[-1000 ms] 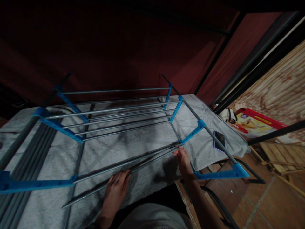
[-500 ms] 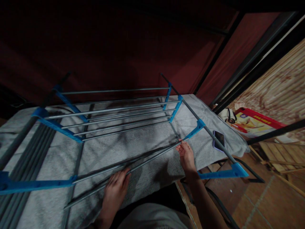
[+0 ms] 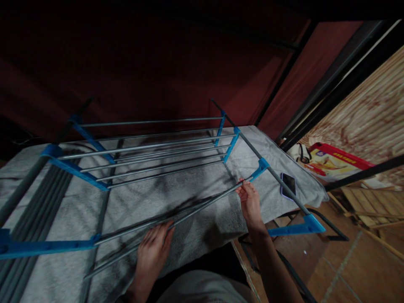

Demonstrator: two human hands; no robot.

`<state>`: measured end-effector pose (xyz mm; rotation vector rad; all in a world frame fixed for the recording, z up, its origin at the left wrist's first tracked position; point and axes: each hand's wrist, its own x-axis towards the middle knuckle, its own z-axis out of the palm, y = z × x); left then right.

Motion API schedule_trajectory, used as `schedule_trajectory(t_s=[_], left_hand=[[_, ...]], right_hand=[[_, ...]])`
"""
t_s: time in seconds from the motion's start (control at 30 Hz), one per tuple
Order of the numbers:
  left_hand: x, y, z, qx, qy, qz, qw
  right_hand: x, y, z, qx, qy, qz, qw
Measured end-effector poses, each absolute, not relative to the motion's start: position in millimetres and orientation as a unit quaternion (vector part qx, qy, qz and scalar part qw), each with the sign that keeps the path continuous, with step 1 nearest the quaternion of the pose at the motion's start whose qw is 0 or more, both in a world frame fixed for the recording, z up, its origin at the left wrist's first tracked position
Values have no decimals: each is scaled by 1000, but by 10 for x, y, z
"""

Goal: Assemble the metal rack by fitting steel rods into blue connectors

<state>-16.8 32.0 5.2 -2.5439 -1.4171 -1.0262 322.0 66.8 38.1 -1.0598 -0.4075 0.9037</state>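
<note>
A: In the head view, where is the loose gray rod point(image 3: 206, 205), and what has hold of it?

B: Lower centre of the frame, over the gray cloth point(image 3: 189, 180). The left hand point(image 3: 153, 249) is closed around it near its middle; the right hand point(image 3: 249, 204) pinches it narrowly by the fingertips, close to its upper-right end.

A: What could go wrong from here?

B: I'd worry about that end slipping past the blue bracket point(image 3: 260, 167), because only a light pinch steers it. The rod might also knock the second rod point(image 3: 126, 231), which runs just behind it. And if the left hand loosens, the lower-left end could swing.

A: Which way does it point?

B: Its long axis slants from the lower left up to right of centre, with 1 end aimed at the bracket. The second rod lies at a shallower slant.

A: Are tip and bracket touching?

B: I can't tell; they overlap there.
</note>
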Motion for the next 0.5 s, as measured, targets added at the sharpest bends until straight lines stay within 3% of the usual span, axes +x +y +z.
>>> schedule_trajectory(t_s=[0.5], left_hand=[[-246,317,-167,-839,-449,-307,35]], right_hand=[[3240,618,-147,-542,-165,431,702]])
